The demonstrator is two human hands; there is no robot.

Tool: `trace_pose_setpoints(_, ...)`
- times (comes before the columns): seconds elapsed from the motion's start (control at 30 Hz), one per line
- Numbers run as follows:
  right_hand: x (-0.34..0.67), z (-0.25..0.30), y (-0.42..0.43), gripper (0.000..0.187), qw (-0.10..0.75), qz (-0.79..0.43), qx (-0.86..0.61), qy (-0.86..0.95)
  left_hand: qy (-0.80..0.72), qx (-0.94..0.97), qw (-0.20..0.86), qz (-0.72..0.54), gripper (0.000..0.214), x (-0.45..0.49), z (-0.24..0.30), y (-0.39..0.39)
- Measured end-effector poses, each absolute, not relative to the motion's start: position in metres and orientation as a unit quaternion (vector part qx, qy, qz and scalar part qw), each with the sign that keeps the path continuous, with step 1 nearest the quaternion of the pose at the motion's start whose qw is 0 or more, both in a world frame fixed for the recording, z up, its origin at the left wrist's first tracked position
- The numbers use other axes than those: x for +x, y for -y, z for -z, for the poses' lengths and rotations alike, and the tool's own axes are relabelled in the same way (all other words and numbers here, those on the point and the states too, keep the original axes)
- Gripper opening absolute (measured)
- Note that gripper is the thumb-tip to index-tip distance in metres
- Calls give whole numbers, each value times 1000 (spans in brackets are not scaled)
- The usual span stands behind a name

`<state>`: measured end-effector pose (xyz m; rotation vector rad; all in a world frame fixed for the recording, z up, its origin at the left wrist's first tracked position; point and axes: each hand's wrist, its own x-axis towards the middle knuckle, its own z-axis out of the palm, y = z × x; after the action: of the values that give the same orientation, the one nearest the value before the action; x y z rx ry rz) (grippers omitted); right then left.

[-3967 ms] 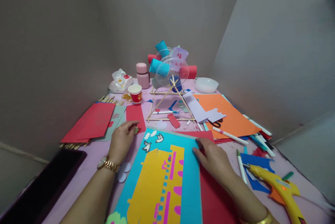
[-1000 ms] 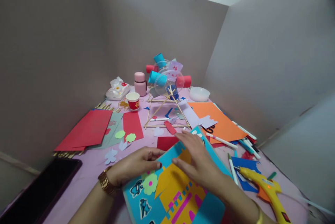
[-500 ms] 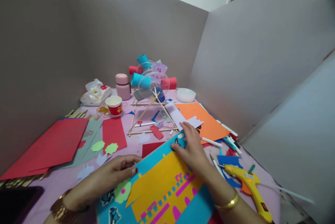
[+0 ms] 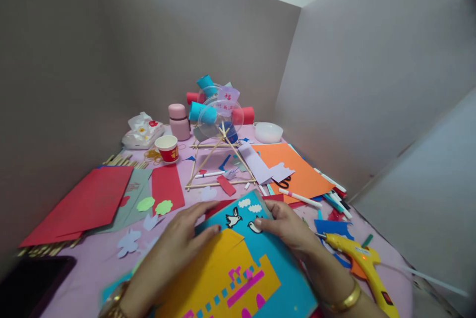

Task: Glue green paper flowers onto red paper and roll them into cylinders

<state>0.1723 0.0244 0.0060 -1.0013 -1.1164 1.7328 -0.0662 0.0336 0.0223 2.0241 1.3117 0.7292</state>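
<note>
A blue board (image 4: pixel 286 268) with a yellow and magenta paper cut-out, white clouds and two birds lies tilted close to me. My left hand (image 4: pixel 182 233) rests over its upper left edge, thumb on the front and fingers behind. At the upper right edge, my right hand (image 4: pixel 288 226) pinches the board with the thumb beside a bird. Both hands are closed on it. Beyond the board stands a Ferris-wheel-like model (image 4: pixel 221 114) with clear discs, blue and red paper tubes and a wooden stick frame. My left forearm covers part of the board's lower left.
A yellow glue gun (image 4: pixel 366 263) lies at the right, its cord trailing outward. Red paper sheets (image 4: pixel 85 199) and wooden sticks are at the left. A paper cup (image 4: pixel 168 150), a pink flask (image 4: pixel 179 122) and a white bowl (image 4: pixel 268 132) stand at the back. Markers (image 4: pixel 299 198) lie on orange paper (image 4: pixel 297 164).
The board has turned and shifted, bringing its corner with birds and clouds into view between my hands. My left hand has moved up and right along the edge; my right hand slid lower.
</note>
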Motion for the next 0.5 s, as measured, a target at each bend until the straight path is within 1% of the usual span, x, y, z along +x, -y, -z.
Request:
trace_pose_setpoints(0.1,167,-7,-19,30,393,-730,-349,437,-481,749,364,-275,34,-48,-27,-26)
trace_pose_setpoints(0.17,166,-8,-16,32,377,-749,-323,438,-477,711,435,-279,30,-46,-27,-25)
trace_pose_setpoints(0.27,167,-10,-14,39,365,-768,-287,442,-448,660,532,-286,32,-51,-26,-26)
trace_pose_setpoints(0.37,169,-11,-14,45,360,-777,-268,442,-432,643,564,-284,31,-55,-25,-28)
trace_pose_setpoints(0.5,168,-9,-15,49,354,-783,-255,443,-416,632,596,-270,30,-59,-22,-32)
